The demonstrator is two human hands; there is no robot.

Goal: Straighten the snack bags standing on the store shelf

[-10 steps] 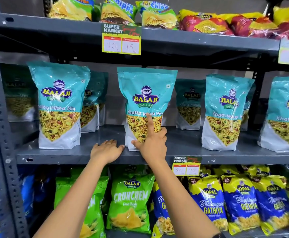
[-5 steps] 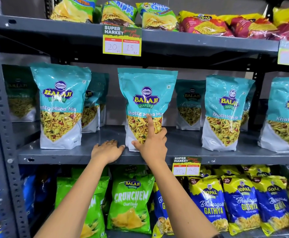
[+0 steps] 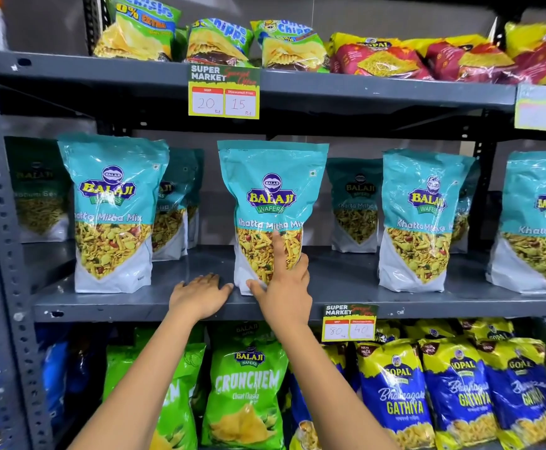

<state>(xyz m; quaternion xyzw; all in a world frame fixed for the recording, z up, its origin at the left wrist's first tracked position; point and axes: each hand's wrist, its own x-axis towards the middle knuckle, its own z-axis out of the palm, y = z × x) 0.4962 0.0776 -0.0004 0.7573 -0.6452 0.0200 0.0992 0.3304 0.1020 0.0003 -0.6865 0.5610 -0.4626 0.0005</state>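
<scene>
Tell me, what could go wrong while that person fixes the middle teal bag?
The right hand holds the middle teal bag low, one finger pressing its front; a hard push might tip it backward. The bag stands near the front edge of the shelf, so a tug could drop it. The wrist passes beside the price tag and might knock it.

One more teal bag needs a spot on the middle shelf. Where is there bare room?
Free: shelf between middle bag and right bag. Between left bag and middle bag, the left hand rests in front. Packed: top shelf and the gathiya bags below.
</scene>
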